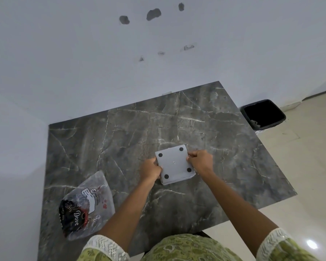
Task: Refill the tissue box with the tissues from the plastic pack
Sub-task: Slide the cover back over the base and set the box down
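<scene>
Wall [83, 63]: pale, with several dark patches of missing paint high above both hands.

Table [120, 144]: dark grey marble top with white veins, lying under both hands and reaching well beyond them on every side. Its far edge meets the wall.

Floor [299, 176]: light glossy tiles, out to the right of the right hand, past the table edge.

Plastic pack [87, 206]: clear wrapper with dark red and black print, lying flat on the table well to the left of the left hand and nearer the person. It looks slack and flattened; whether any tissues are inside cannot be told.

Bin [263, 114]: black, standing on the floor beyond and to the right of the right hand, just off the table's far corner.

Tissue box [174, 164]: square, light grey, held between the two hands with its underside up; four black round feet show at the corners. It sits low at the table surface; whether it touches cannot be told.

Left hand [151, 169]: fingers curled closed, gripping the left edge of the box.

Right hand [200, 160]: fingers curled closed, gripping the right edge of the box
</scene>
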